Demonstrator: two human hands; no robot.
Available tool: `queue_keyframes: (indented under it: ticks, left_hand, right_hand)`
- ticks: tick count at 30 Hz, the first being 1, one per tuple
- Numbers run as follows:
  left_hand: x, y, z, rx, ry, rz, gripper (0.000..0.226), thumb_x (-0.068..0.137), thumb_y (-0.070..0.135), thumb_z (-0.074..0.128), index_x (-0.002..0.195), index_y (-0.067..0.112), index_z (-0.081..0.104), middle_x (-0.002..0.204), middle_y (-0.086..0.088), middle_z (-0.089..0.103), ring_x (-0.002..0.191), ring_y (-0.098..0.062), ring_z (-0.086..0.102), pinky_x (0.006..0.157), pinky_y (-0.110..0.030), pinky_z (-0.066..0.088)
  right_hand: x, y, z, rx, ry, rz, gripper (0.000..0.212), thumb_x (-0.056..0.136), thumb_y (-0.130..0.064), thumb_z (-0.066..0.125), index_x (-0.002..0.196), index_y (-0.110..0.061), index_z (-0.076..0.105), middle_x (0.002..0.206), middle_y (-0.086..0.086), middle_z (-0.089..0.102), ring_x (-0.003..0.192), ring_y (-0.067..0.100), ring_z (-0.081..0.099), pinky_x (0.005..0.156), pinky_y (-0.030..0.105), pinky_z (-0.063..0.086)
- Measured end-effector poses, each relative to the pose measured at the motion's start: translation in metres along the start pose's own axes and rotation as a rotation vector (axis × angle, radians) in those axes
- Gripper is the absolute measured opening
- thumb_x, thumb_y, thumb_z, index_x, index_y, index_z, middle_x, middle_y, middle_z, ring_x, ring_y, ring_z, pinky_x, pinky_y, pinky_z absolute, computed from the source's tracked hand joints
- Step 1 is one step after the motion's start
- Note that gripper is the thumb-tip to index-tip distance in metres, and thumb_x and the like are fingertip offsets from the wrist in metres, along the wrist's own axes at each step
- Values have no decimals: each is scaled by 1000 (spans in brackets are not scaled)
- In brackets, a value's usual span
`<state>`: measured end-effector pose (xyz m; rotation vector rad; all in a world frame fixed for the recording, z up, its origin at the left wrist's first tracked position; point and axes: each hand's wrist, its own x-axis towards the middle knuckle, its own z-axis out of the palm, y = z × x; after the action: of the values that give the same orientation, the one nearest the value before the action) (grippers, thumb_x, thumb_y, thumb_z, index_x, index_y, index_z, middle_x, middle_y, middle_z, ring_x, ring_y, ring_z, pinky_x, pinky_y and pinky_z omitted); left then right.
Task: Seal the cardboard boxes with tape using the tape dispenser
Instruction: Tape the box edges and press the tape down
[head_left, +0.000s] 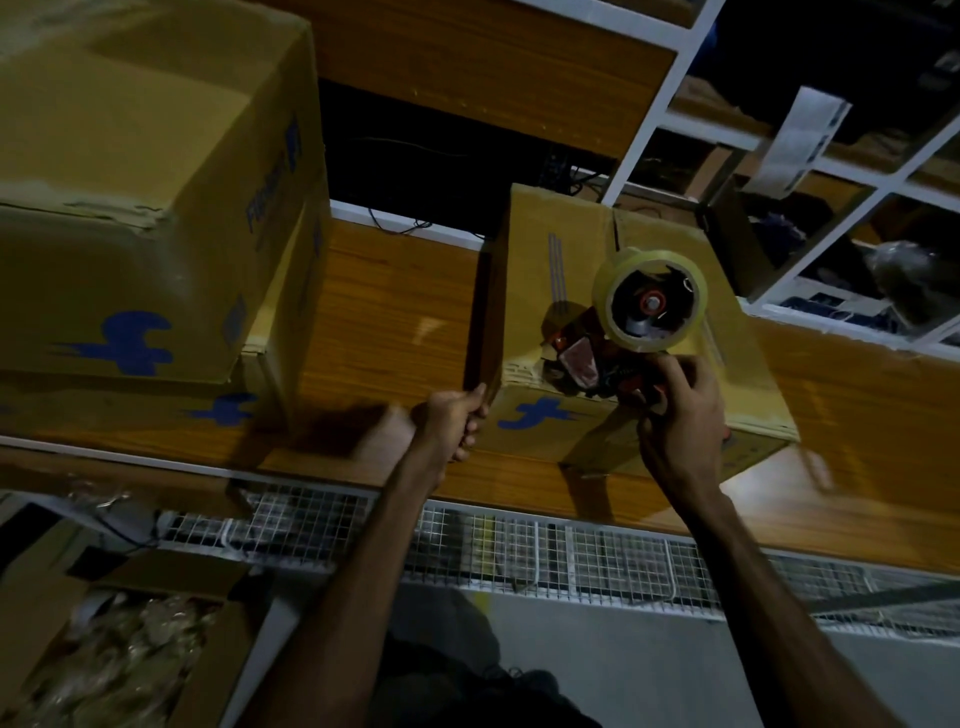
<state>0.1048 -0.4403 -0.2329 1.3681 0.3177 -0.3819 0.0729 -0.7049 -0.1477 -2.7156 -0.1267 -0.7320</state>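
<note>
A small cardboard box (582, 270) with a blue logo stands on the wooden table (395, 306), right of centre. Its top flaps are closed, with a seam running down the middle. On its near top edge rests a red tape dispenser (597, 358) carrying a roll of clear tape (652, 299). My right hand (680, 415) is wrapped around the dispenser's handle. My left hand (454, 415) grips the box's near left corner. Two larger boxes (145, 208) are stacked at the left of the table.
A white-framed shelf rack (831, 171) with dark items rises behind and to the right. A wire mesh basket (467, 540) hangs under the table's front edge. An open carton of clear plastic scraps (114, 649) sits on the floor at lower left.
</note>
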Motion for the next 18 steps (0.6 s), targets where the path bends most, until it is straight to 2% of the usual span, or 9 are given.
queue_keyframes:
  ticks: [4,7,10,12,14,16,18]
  left_hand:
    - [-4,3,9,100,116,71,40,106,37,59,71,19,61,51,10,45,40,-6,37,37,-20,24]
    - [-5,3,14,103,199,63,42,103,34,65,68,13,59,50,6,47,34,-3,37,35,-16,25]
    - [-11,-25,8,223,226,-61,43,97,47,70,71,16,59,54,7,47,42,-11,41,49,-21,32]
    - [-20,-47,9,260,244,-77,40,93,46,75,70,18,57,54,7,44,52,-17,43,62,-30,38]
    - [-30,-54,18,240,295,69,34,92,32,79,71,18,56,61,6,52,61,-19,51,67,-32,41]
    - [-42,-41,27,261,386,275,17,91,24,80,93,18,64,84,2,63,74,-16,59,64,-23,45]
    - [-45,-24,32,376,431,489,40,88,23,83,124,21,65,108,3,63,87,-9,60,66,-13,45]
  right_hand:
    - [0,4,2,-9,-6,-5,60,73,14,68,127,-11,61,120,18,55,108,38,54,80,57,52]
    - [1,6,3,-12,-8,-8,59,74,14,69,127,-10,60,120,18,55,107,38,54,80,58,52]
    - [1,10,2,-3,-1,-30,57,74,14,68,126,-9,61,119,19,55,106,38,54,78,57,51]
    - [1,12,2,-4,-3,-36,56,76,13,69,126,-9,61,120,18,55,106,38,54,78,57,52]
    - [1,12,4,-3,-7,-24,57,77,12,71,128,-11,60,121,17,54,108,39,54,80,58,52]
    - [1,12,4,0,-4,-17,58,77,11,71,129,-11,60,121,17,53,107,38,54,80,57,52]
    - [1,10,2,11,7,-29,54,78,10,70,128,-10,61,119,18,54,105,37,54,78,55,52]
